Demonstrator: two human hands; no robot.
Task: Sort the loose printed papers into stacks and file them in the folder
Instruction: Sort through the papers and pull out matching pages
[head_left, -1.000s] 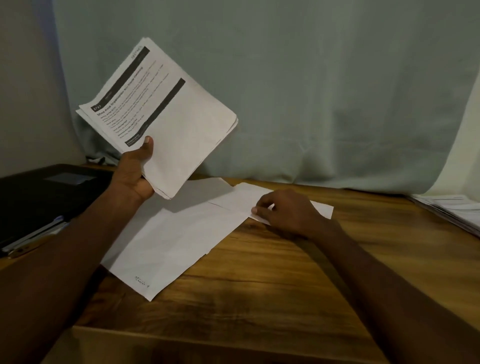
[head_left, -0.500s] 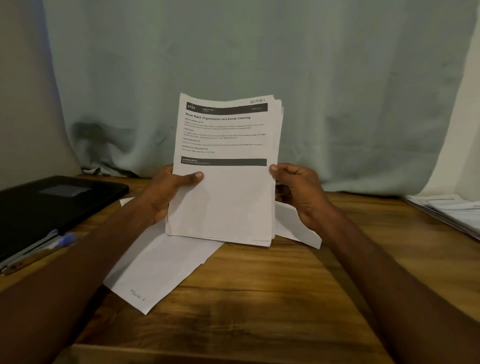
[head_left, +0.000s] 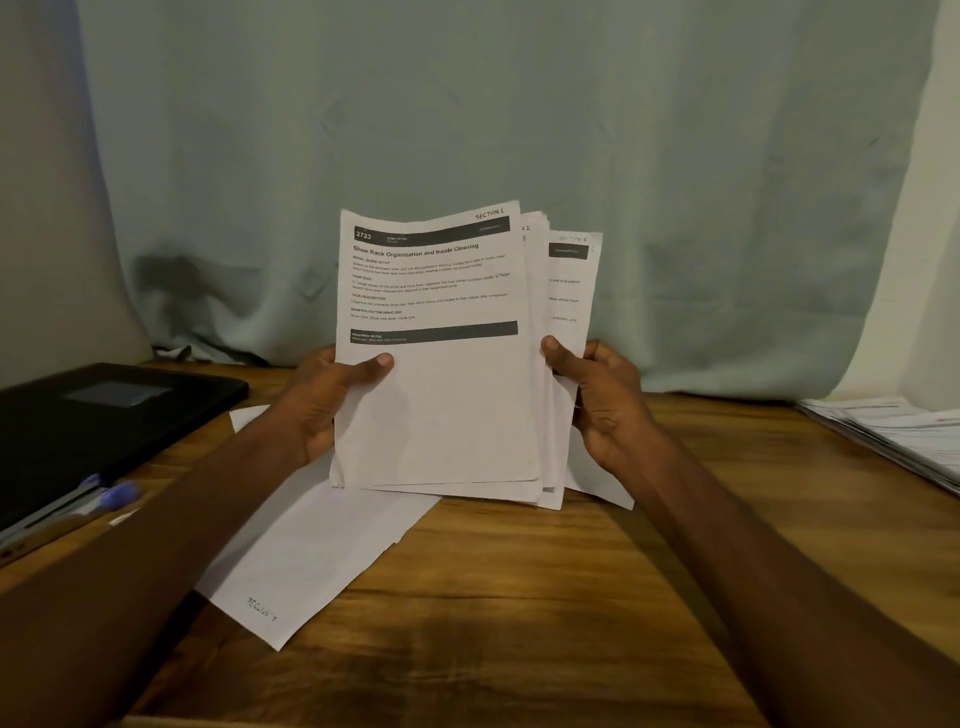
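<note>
I hold a bundle of printed papers (head_left: 441, 405) upright above the table, front sheet marked "Section 1". My left hand (head_left: 324, 400) grips its left edge, thumb on the front. My right hand (head_left: 602, 400) grips the right edge, where the back sheets fan out to the right. Several loose sheets (head_left: 306, 561) lie face down on the wooden table (head_left: 545, 597) beneath the bundle. A black folder (head_left: 104, 415) lies shut at the left.
Another pile of printed papers (head_left: 898, 436) sits at the table's right edge. A pen with a blue cap (head_left: 111, 493) lies by the folder's near edge. A pale curtain (head_left: 467, 130) hangs behind the table.
My left hand brought the bundle from upper left to the centre. My right hand left the sheet on the table and took the bundle's right edge; the back sheets have fanned out.
</note>
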